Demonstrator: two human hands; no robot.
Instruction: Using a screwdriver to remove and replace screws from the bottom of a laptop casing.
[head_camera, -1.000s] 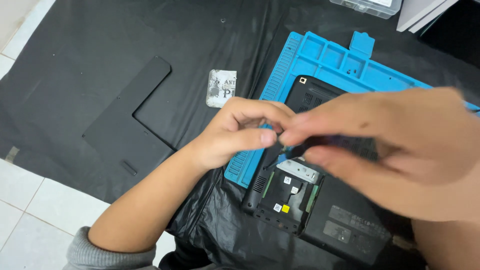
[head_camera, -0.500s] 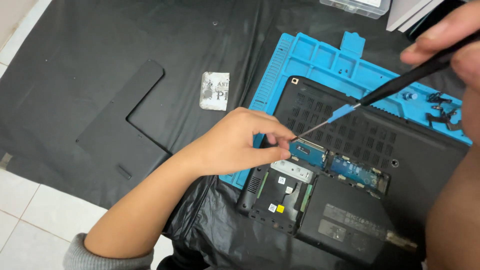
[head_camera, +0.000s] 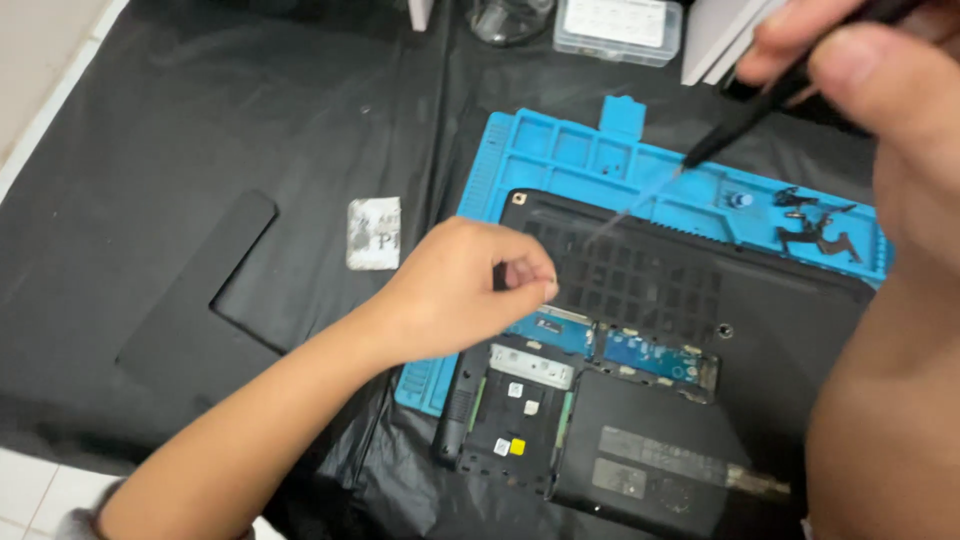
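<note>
Two hands are at work above an opened black laptop (head_camera: 690, 400) that lies bottom-up, partly on a blue silicone repair mat (head_camera: 590, 165) spread over black plastic sheeting (head_camera: 200, 130). Your left hand (head_camera: 465, 290) hovers over the laptop's vent grille, thumb and forefinger pinched tight together as if gripping something very small; whatever sits between them is too tiny to make out, so I cannot tell if it is a screw or nothing at all. Your right hand (head_camera: 860, 70) is raised high and close to the camera at the upper right, fingers closed around the dark handle of a slim precision screwdriver (head_camera: 740, 115); its thin shaft points down and left toward the laptop and blurs out, so the tip is hard to place. It is lifted clear of the work, not touching the machine. Just below your left hand, an access bay stands uncovered, showing blue circuit boards (head_camera: 610, 345) and a compartment with white and yellow stickers (head_camera: 515, 410). The removed black cover panel (head_camera: 200, 310) lies flat on the sheeting well to the left, out of the way. Near it rests a small silver foil packet (head_camera: 373, 233). Small dark metal parts (head_camera: 815, 225) sit in the mat's shallow trays at the right, likely kept there so they do not roll off. A clear plastic parts box (head_camera: 620, 28) sits at the top edge.
</note>
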